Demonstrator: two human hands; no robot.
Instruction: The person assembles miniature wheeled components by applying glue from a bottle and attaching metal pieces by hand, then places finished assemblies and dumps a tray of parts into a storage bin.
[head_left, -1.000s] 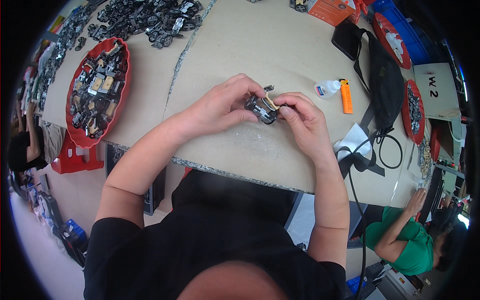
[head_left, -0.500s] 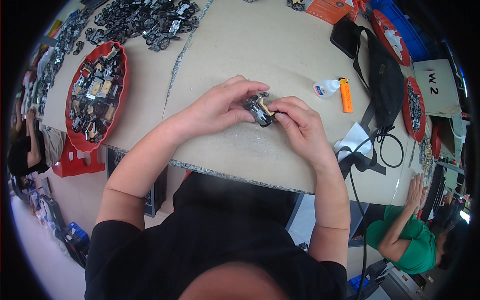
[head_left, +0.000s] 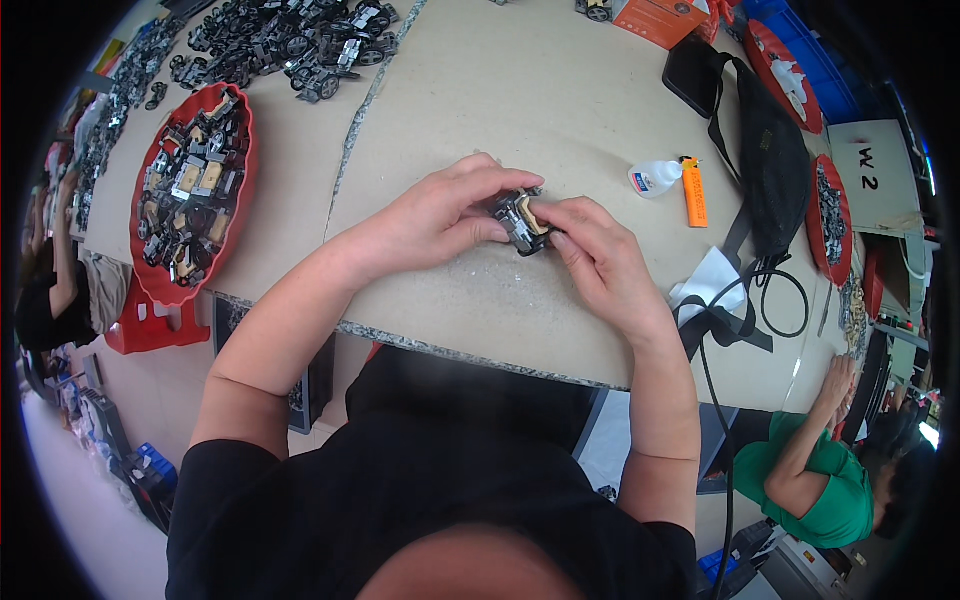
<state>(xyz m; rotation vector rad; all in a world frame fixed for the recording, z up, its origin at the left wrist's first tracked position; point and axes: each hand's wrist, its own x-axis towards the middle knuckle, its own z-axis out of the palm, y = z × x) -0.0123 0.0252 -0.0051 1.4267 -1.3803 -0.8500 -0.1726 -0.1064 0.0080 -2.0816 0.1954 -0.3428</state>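
Between my two hands, just above the table (head_left: 470,100), is a small toy car (head_left: 522,222) with dark and silver parts and a tan piece on top. My left hand (head_left: 452,212) grips it from the left, thumb at the near side and fingers over the far end. From the right, my right hand (head_left: 595,245) pinches the tan piece and the car's edge with thumb and fingers. My fingertips hide part of the car.
At left a red scalloped tray (head_left: 250,190) holds many similar cars; a heap of dark car parts (head_left: 290,45) lies beyond. To the right are a small white bottle (head_left: 655,178), an orange lighter (head_left: 694,192), a black bag (head_left: 775,170) and a cable (head_left: 785,325). A person in green (head_left: 820,490) sits at right.
My right hand's fingers have shifted slightly on the car, with the index finger now further over the tan piece. The car stays in nearly the same place.
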